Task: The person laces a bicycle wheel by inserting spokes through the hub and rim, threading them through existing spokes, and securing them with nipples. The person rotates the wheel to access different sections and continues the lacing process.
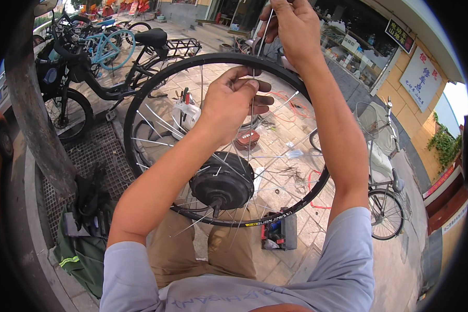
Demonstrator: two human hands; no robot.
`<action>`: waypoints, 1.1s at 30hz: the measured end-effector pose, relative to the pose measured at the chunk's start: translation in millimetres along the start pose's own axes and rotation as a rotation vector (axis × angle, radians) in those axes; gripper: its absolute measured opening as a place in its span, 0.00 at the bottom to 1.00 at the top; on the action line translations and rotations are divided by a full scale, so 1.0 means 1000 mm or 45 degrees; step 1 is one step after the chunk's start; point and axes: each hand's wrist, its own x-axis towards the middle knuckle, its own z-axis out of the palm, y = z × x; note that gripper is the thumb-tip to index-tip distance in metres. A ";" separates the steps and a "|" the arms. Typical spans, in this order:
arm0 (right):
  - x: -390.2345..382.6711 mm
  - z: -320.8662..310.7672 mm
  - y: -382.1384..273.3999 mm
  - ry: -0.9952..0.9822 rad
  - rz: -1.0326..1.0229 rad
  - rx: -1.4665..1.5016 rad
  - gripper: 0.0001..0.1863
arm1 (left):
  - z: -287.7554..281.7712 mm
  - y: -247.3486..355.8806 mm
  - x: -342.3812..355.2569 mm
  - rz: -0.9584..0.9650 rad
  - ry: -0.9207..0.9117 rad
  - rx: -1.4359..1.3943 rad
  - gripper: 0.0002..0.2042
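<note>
A black bicycle rim [134,117] with loose, silver spokes [150,117] surrounds a black hub motor [216,184], held up over my legs. My left hand [236,99] is just inside the top of the rim, fingers curled round a thin spoke that runs vertically past them. My right hand [294,28] is raised above the rim, fingers closed on a thin metal rod [262,40], apparently a spoke, standing upward at the rim's top. The fingertips of my right hand are partly cut off by the upper edge.
Parked bikes [67,78] stand left beside a tree trunk [41,145], grate [93,156] and green bag [75,260]. A toolbox [278,234], brown case [247,139] and cables [285,106] lie on the paving. Another bicycle [385,213] stands right, by a shopfront [353,47].
</note>
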 end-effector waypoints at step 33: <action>0.016 0.003 0.030 -0.121 0.135 0.093 0.11 | -0.007 -0.013 0.007 0.014 0.063 0.031 0.22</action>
